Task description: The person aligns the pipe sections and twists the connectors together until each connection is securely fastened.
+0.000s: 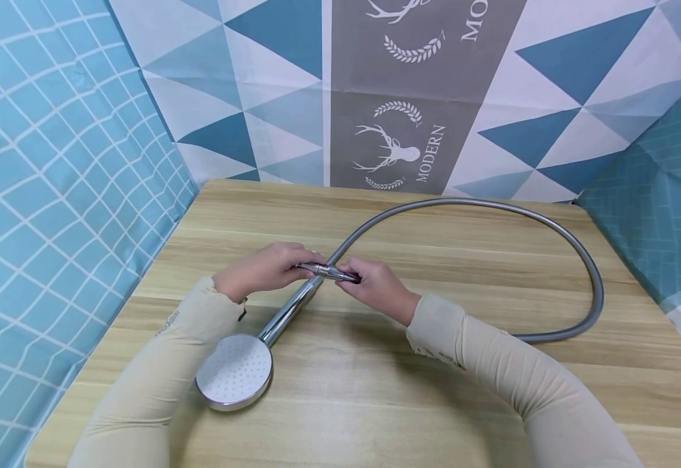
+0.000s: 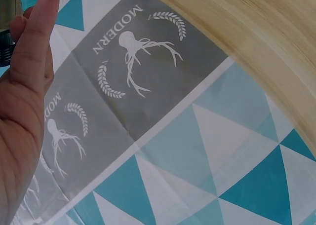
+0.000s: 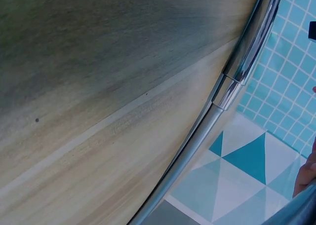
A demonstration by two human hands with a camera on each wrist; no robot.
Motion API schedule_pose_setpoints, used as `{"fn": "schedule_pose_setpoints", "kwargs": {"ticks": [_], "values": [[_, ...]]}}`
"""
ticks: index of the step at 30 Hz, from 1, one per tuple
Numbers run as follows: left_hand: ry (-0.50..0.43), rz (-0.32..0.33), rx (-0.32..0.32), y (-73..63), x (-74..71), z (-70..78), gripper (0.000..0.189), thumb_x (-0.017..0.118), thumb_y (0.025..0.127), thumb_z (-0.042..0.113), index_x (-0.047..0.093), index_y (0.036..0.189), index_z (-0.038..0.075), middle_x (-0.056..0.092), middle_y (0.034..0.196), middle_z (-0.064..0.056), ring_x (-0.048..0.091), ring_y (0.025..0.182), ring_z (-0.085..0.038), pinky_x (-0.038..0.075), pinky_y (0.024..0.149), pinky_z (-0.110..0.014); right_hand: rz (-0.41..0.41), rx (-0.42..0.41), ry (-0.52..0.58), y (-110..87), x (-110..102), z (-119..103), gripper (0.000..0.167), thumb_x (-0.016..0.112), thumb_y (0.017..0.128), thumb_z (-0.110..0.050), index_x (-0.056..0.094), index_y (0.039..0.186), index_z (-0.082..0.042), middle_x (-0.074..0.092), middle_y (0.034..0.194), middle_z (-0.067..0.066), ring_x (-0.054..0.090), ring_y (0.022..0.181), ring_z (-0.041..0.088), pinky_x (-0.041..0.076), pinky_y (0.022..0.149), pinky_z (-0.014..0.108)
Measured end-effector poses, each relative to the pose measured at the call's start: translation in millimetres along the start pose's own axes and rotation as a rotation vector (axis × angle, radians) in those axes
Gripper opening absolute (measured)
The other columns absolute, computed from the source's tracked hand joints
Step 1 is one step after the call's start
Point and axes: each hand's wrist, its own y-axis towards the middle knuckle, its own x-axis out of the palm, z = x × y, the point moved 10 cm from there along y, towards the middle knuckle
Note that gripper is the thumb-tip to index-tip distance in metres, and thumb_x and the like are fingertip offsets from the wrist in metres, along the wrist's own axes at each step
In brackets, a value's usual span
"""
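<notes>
A shower head [image 1: 234, 370] lies on the wooden table, its white spray face up and its chrome handle [image 1: 287, 312] pointing away to the right. From that handle a grey shower hose [image 1: 586, 260] loops round the right side and passes beneath my right forearm. Over the handle's far end, my left hand [image 1: 270, 268] and right hand [image 1: 378, 287] pinch a slim metal hose connector [image 1: 333, 272] from opposite ends. At the left wrist view's upper left edge, a dark ribbed metal part [image 2: 7, 22] shows beside the left fingers. The right wrist view looks along the handle [image 3: 254, 37] and hose [image 3: 190, 146].
The wooden table [image 1: 328, 416] ends at a patterned back wall [image 1: 281, 97] with triangles and a grey deer panel. Blue grid-patterned sheeting [image 1: 53, 195] rises at the left, and teal sheeting [image 1: 662, 182] at the right.
</notes>
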Motion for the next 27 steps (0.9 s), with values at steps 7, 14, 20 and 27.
{"fn": "schedule_pose_setpoints", "kwargs": {"ticks": [7,14,20,27], "values": [[-0.005,0.003,-0.002,-1.4,0.1,-0.3,0.025,0.069,0.086,0.001,0.067,0.110,-0.002,0.068,0.095,-0.009,0.060,0.079,-0.016,0.050,0.071,-0.033,-0.034,0.025,0.012,-0.3,1.0,0.9,0.015,0.074,0.080,0.001,0.066,0.092,0.005,0.070,0.081,0.012,0.050,0.058,0.006,0.043,0.050,0.020],[-0.012,0.012,0.022,-2.4,-1.1,1.6,0.023,0.071,0.084,0.001,0.068,0.107,-0.001,0.068,0.093,-0.007,0.060,0.078,-0.016,0.051,0.071,-0.032,-0.111,0.078,-0.045,-0.5,5.6,3.5,0.020,0.069,0.088,-0.009,0.069,0.103,0.004,0.065,0.077,0.005,0.046,0.057,0.004,0.041,0.051,0.020],[-0.037,0.034,0.010,-2.4,-2.8,0.5,0.025,0.072,0.083,0.000,0.067,0.107,-0.003,0.068,0.095,-0.008,0.060,0.079,-0.015,0.051,0.071,-0.032,-0.084,0.088,-0.020,-1.4,4.0,3.8,0.026,0.069,0.087,-0.007,0.065,0.110,0.006,0.062,0.071,0.005,0.042,0.055,0.003,0.038,0.049,0.021],[-0.069,0.025,-0.156,-4.5,-4.2,-10.1,0.038,0.072,0.085,0.004,0.047,0.113,-0.001,0.062,0.082,-0.005,0.053,0.067,-0.011,0.048,0.062,-0.030,-0.036,0.009,0.008,1.3,1.7,-4.1,0.021,0.077,0.077,0.003,0.058,0.087,0.003,0.070,0.080,0.013,0.055,0.061,0.008,0.045,0.052,0.020]]}}
